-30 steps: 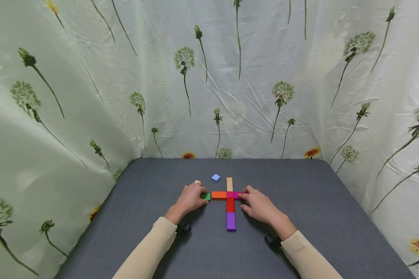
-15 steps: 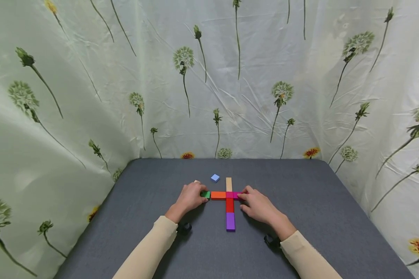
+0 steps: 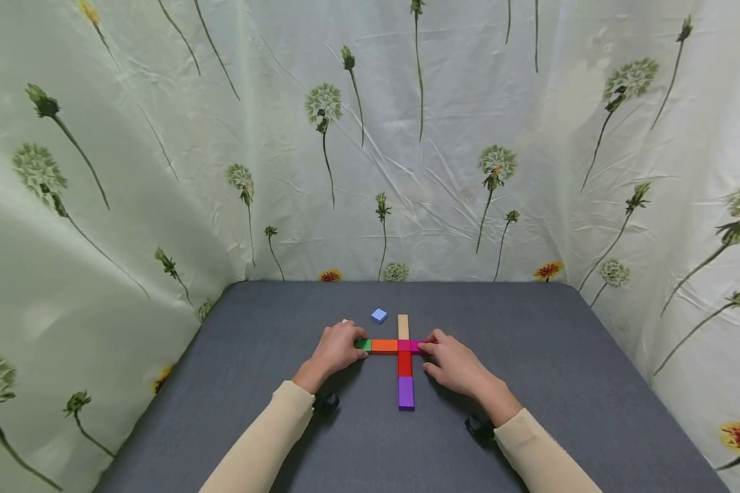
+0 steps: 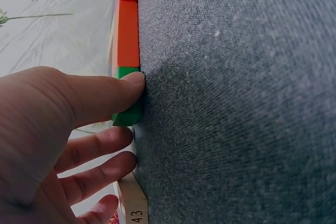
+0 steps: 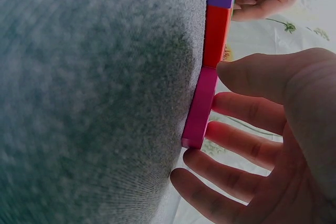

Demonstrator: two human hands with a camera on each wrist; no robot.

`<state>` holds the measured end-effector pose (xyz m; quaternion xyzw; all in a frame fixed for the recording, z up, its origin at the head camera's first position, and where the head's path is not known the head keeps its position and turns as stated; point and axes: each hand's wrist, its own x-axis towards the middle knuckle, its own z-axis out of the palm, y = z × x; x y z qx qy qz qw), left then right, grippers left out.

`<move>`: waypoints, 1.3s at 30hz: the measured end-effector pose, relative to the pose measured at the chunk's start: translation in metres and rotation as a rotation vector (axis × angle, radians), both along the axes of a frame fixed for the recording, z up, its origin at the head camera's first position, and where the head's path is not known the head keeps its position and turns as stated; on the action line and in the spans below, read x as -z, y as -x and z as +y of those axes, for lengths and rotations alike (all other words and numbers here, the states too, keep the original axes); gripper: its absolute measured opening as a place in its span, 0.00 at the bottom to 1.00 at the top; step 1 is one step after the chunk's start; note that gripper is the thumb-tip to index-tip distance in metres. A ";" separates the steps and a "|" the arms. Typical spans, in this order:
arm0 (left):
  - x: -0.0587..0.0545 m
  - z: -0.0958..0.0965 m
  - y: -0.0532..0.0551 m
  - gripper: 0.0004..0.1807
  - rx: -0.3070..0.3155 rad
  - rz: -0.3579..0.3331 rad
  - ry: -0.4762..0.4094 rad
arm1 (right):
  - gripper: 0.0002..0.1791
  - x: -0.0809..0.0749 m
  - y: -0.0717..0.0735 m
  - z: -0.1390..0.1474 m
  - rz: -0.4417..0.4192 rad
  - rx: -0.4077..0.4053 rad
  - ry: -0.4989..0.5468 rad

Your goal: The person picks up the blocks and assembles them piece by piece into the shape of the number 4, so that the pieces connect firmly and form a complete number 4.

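My left hand (image 3: 338, 348) pinches a small green block (image 4: 127, 114) between thumb and finger, its end against an orange block (image 3: 384, 347). A magenta square (image 3: 404, 345) joins the orange to a longer magenta block (image 5: 201, 107). My right hand (image 3: 456, 363) has fingertips on that longer block; its thumb stands off the near side in the head view. Beyond the crossing lies a natural wood block (image 3: 403, 327); towards me come a red block (image 3: 405, 363) and a purple block (image 3: 405, 394), making a cross shape.
A light blue block (image 3: 379, 315) lies alone beyond the orange one. A pale wooden block marked 43 (image 4: 133, 203) sits by my left fingers, mostly hidden in the head view. The grey table (image 3: 518, 308) ends at a flowered curtain (image 3: 444, 171).
The narrow gap between the green and orange blocks has closed; they now meet end to end. My right hand stays at the magenta block. The head view has shifted slightly.
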<state>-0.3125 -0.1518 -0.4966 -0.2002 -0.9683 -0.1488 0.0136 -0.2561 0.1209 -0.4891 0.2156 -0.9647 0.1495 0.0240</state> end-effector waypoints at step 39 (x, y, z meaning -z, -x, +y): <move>-0.006 0.006 0.002 0.16 -0.001 -0.035 0.045 | 0.24 -0.001 -0.001 -0.001 0.015 0.000 -0.006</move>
